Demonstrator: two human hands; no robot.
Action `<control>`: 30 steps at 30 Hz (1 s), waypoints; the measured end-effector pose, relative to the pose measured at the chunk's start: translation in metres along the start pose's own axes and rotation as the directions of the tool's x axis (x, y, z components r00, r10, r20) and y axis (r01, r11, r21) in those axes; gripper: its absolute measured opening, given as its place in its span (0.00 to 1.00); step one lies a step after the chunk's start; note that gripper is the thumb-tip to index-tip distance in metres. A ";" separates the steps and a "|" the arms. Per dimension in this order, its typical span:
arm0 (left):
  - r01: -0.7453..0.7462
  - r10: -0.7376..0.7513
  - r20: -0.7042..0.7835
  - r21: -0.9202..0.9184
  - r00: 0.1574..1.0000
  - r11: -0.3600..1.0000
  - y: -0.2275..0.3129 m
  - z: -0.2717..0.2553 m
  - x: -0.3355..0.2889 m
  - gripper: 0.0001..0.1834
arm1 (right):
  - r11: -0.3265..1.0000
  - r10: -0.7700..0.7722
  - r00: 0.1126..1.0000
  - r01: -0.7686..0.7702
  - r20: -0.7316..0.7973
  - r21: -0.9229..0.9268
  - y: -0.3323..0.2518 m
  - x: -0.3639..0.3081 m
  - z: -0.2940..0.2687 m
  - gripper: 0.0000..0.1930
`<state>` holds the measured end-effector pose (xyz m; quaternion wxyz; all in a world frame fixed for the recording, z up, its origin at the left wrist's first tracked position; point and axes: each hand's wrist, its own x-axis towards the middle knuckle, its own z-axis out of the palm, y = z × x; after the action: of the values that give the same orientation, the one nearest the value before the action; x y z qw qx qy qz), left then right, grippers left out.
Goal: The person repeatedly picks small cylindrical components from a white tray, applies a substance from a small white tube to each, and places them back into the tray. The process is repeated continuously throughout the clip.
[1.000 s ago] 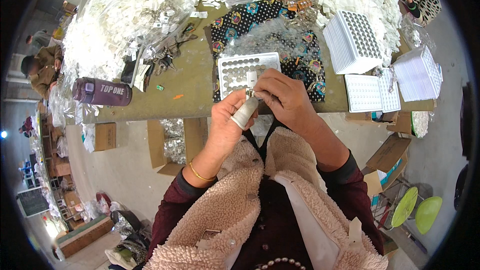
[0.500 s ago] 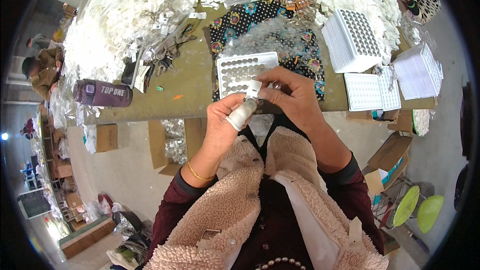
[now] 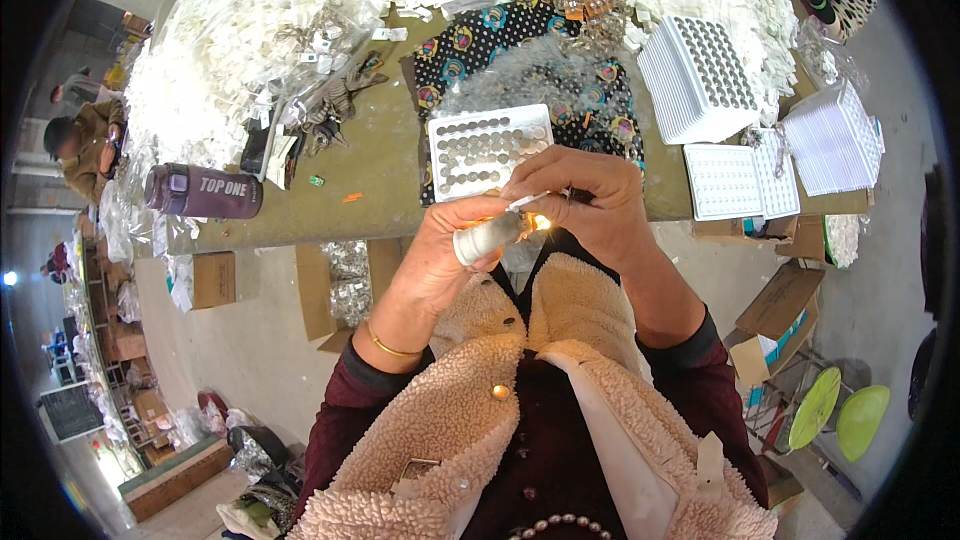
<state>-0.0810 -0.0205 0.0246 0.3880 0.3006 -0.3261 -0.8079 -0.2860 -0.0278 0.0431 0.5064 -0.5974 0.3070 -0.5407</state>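
Observation:
Just over the table's front edge, my left hand pinches a small white plastic part. A warm yellow light glows at its underside. A whitish cover, apparently over a finger of that hand, sits just below the part. My right hand is closed, its fingertips against the part's right side; something small and dark shows between its fingers, too hidden to name. Behind the hands lies a white tray with rows of round silver button cells.
Patterned cloth with clear plastic bags lies under and behind the tray. Stacked white trays stand at right, beside open trays. A purple bottle lies at left. White parts heap the far side. Other people sit far left and far right.
The small white part has tilted from face-up to nearly edge-on, and a yellow light now glows at it. My right hand has closed in around it.

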 end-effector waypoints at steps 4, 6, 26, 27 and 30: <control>0.032 -0.037 -0.023 -0.198 0.999 0.980 -0.003 0.004 -0.002 0.15 | 0.984 -0.136 0.990 0.140 0.040 -0.109 0.005 0.000 0.002 0.09; 0.045 -0.041 0.018 -0.297 0.999 0.954 -0.001 0.005 0.000 0.14 | 0.980 -0.169 0.985 0.171 0.024 -0.102 0.007 -0.001 0.007 0.11; 0.150 -0.177 -0.059 -0.314 0.983 0.938 -0.009 0.024 0.000 0.10 | 0.684 -0.495 0.869 0.372 -0.024 -0.627 0.024 -0.018 0.016 0.11; 0.154 -0.185 -0.074 -0.312 0.980 0.938 -0.009 0.024 -0.002 0.10 | 0.679 -0.475 0.880 0.363 -0.005 -0.639 0.023 -0.021 0.015 0.11; 0.119 -0.122 0.011 -0.314 0.992 0.942 -0.008 0.017 0.003 0.14 | 0.664 -0.464 0.885 0.380 0.043 -0.645 0.021 -0.022 0.004 0.10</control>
<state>-0.0988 -0.0141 0.0286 0.3822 0.2579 -0.1727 -0.8704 -0.2829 -0.0129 0.0163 0.1142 -0.7523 0.3554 -0.5428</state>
